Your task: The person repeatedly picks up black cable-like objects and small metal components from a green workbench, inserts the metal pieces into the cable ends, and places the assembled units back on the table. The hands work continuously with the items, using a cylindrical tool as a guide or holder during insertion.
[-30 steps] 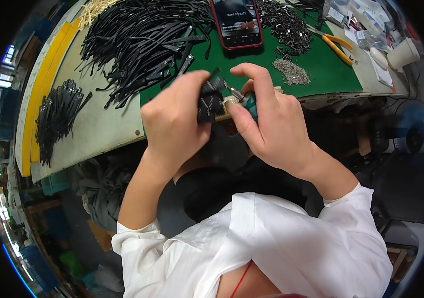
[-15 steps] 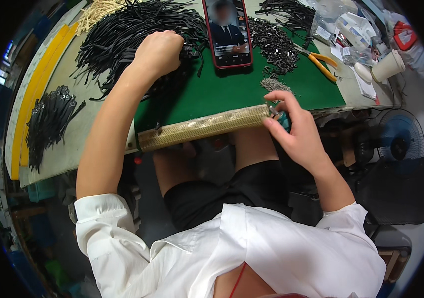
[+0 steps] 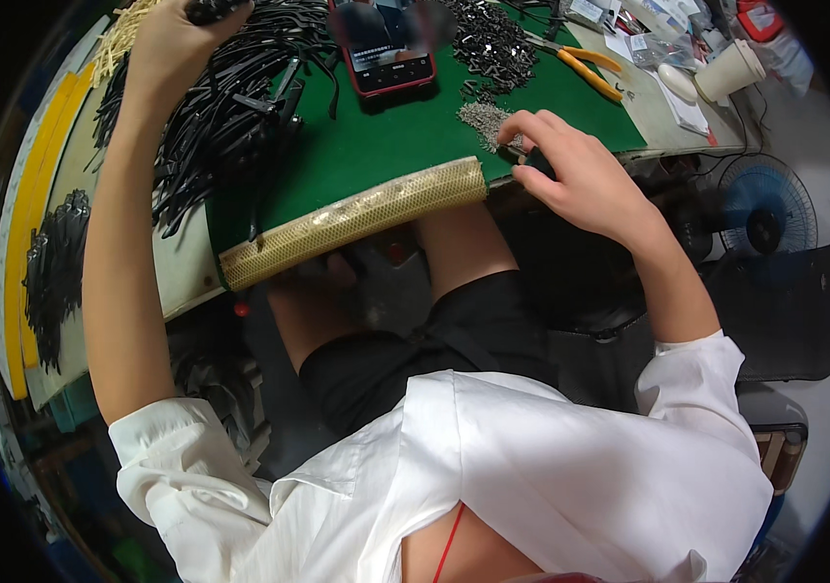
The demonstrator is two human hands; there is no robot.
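Note:
At the upper left, my left hand (image 3: 170, 49) is closed around a dark clump of black pieces (image 3: 213, 10), partly cut off by the top edge. Below and beside it spreads a large heap of slim black strips (image 3: 216, 131). My right hand (image 3: 585, 175) grips a short tool with a dark handle (image 3: 537, 163), its fingers hiding most of it. The tool's metal end is close to a small pile of tiny grey metal parts (image 3: 485, 123). A gold mesh-patterned roll (image 3: 356, 216) lines the front edge of the green mat (image 3: 337, 160).
A phone in a red case (image 3: 388, 63) lies behind the mat's middle, beside a pile of small black parts (image 3: 491, 49). Orange-handled pliers (image 3: 590, 73), a white cup (image 3: 730, 70) and plastic bags are at the right. A fan (image 3: 767, 209) stands below the table's right side.
My left hand has lifted from the heap toward the upper left with black pieces in it. My right hand has moved off the roll's end to the grey pile. The whole view has shifted.

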